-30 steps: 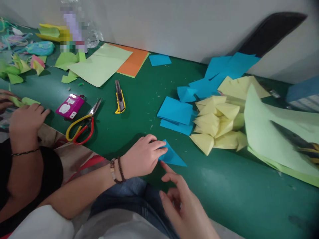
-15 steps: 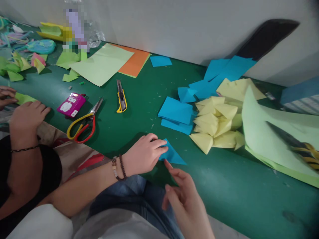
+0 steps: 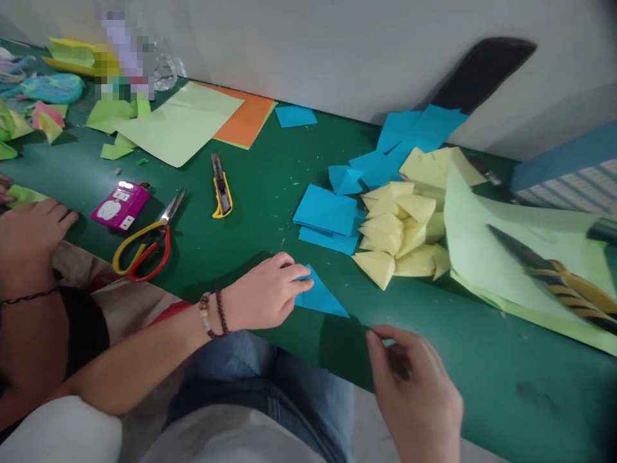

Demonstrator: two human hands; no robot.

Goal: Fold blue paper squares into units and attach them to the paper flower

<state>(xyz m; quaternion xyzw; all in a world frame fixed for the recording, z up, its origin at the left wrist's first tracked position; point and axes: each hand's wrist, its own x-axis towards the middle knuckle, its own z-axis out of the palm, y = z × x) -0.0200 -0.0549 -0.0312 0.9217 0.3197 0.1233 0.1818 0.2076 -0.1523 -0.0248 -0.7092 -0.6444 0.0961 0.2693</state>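
A piece of blue paper (image 3: pixel 322 297), folded to a triangle, lies flat on the green table. My left hand (image 3: pixel 265 292) presses its left part down with the fingertips, which cover that side. My right hand (image 3: pixel 417 379) is to the right of the triangle's tip and apart from it. Its fingers are curled, with thumb and forefinger brought together and nothing visible between them. Behind the triangle sits a stack of folded blue paper (image 3: pixel 328 211), beside a cluster of folded pale yellow paper pieces (image 3: pixel 402 228).
Scissors (image 3: pixel 152 241), a yellow box cutter (image 3: pixel 222 190) and a purple case (image 3: pixel 120 206) lie to the left. Green sheets (image 3: pixel 482 238) with black-and-yellow-handled scissors (image 3: pixel 554 276) are at right. A co-worker's hand (image 3: pixel 36 228) works at far left. Behind stands a grey wall (image 3: pixel 308 51).
My right hand has drawn away from the blue triangle, to the right, and its forefinger has curled in to the thumb. My left hand still presses the paper. The view has shifted slightly right.
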